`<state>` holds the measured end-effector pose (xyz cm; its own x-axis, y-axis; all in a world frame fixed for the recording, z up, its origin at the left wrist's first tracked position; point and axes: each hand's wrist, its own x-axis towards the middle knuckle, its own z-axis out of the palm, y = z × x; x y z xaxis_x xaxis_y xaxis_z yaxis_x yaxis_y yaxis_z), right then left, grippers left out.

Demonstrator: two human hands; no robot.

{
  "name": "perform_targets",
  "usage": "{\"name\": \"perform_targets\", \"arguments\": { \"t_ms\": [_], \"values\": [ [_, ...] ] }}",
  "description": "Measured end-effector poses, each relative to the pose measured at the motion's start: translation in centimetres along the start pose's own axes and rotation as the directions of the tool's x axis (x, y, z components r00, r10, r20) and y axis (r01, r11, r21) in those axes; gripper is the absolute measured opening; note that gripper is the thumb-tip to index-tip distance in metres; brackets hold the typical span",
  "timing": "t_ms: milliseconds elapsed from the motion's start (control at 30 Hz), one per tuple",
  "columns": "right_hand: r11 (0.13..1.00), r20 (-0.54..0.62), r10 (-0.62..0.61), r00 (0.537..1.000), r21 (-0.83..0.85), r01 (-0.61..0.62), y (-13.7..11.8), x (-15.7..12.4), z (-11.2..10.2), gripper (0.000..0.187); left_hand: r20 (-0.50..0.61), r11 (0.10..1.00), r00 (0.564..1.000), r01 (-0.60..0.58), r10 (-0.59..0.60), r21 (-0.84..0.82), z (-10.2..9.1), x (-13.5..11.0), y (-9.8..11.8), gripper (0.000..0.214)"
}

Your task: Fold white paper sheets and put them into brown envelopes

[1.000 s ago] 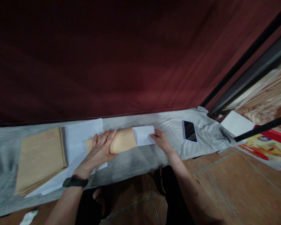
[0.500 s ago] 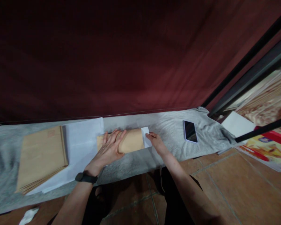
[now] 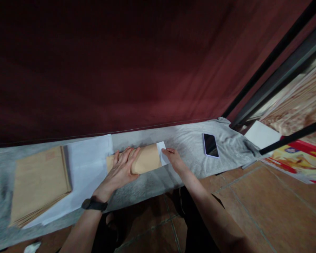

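A tan paper envelope (image 3: pixel 147 158) lies crosswise on the grey cloth. My left hand (image 3: pixel 123 167), a dark watch at its wrist, rests flat on the envelope's left half with the fingers spread. From the envelope's right end sticks out a strip of white paper (image 3: pixel 162 157). My right hand (image 3: pixel 172 157) pinches the outer edge of that paper between thumb and fingers. How far the paper reaches inside the envelope is hidden.
To the left, a stack of brown envelopes (image 3: pixel 39 182) lies partly over large white sheets (image 3: pixel 88 168). A phone (image 3: pixel 211 145) lies on the grey cloth (image 3: pixel 184 137) at right. Behind hangs a dark red curtain (image 3: pixel 121 70). A red-and-yellow printed box (image 3: pixel 297 158) sits beyond dark bars.
The view has shifted slightly, so the things on the cloth appear a little further left. Both hands keep their places on the envelope and paper.
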<state>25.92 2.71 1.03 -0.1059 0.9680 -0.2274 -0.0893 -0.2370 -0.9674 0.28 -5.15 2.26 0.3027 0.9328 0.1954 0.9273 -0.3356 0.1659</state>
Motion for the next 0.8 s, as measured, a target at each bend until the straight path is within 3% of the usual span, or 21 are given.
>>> {"name": "perform_targets", "arguments": {
  "t_ms": [200,433,800],
  "values": [
    [0.999,-0.060,-0.001,0.998,0.047,0.004,-0.1,0.1,0.0,0.044,0.000,1.000,1.000,-0.011,0.011,-0.025,0.1,0.2,0.4,0.111],
    [0.999,0.127,0.038,0.991,-0.009,-0.038,0.2,-0.8,1.5,0.043,-0.007,0.998,0.999,-0.033,0.033,-0.052,0.3,0.3,0.7,0.115],
    [0.998,0.187,0.040,0.981,-0.049,-0.032,1.1,-0.2,1.1,0.031,-0.025,0.998,0.999,-0.038,0.036,-0.055,0.2,0.4,0.5,0.110]
  ]
}}
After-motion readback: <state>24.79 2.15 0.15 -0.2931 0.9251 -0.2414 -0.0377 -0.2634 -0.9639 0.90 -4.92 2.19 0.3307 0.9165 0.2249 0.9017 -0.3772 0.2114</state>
